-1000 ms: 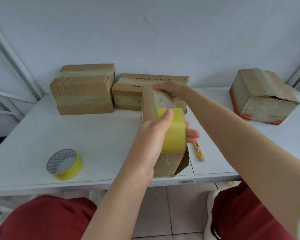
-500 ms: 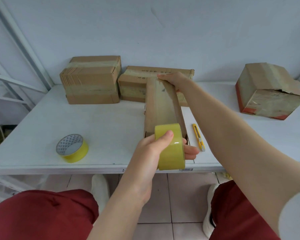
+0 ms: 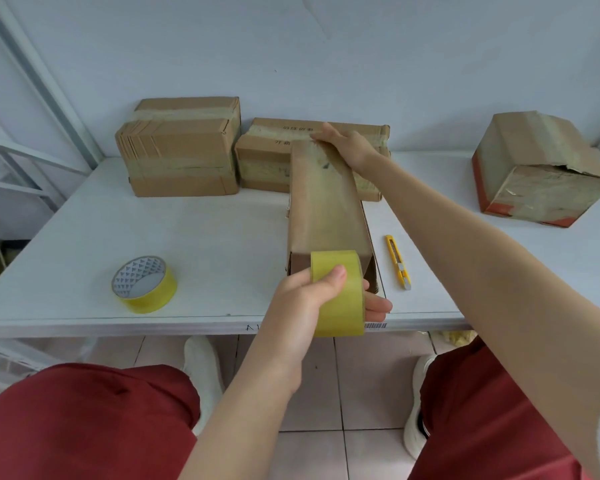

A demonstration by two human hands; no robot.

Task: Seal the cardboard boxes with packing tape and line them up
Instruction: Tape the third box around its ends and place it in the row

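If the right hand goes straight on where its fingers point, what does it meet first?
Probably the flat printed box behind the long box; the right hand may pass above it, depth is unclear.

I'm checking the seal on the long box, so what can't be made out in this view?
- Head view: near end of the long box, mostly behind the tape roll and the left hand; sealed or not, unclear.
- Its far end, covered by the right hand.
- Print on the flat back box, partly behind the long box, too small to read.
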